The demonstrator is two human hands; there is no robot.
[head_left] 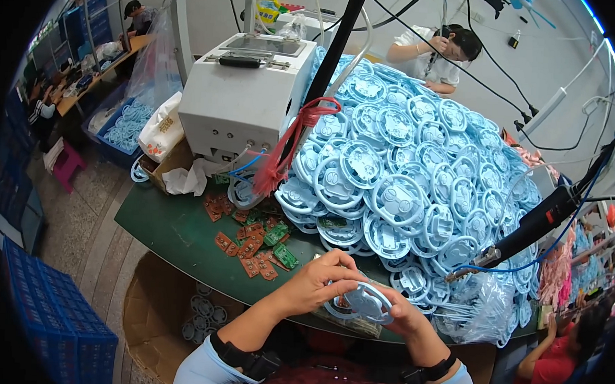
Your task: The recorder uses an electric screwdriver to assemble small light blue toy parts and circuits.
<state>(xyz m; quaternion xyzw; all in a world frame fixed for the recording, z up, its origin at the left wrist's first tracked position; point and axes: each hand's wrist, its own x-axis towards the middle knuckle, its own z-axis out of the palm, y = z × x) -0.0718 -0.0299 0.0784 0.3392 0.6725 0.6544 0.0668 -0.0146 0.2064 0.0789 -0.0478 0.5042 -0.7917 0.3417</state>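
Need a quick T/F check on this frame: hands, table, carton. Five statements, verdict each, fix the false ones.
1. The left hand and right hand are on the same blue part. True.

2. The blue pile sits left of the metal box. False: the pile is to the right of the metal box.

3. Red boards and green boards lie loose on the table. True.

4. The carton is empty. False: round parts lie in the carton.

5. The table top is white. False: the table is green.
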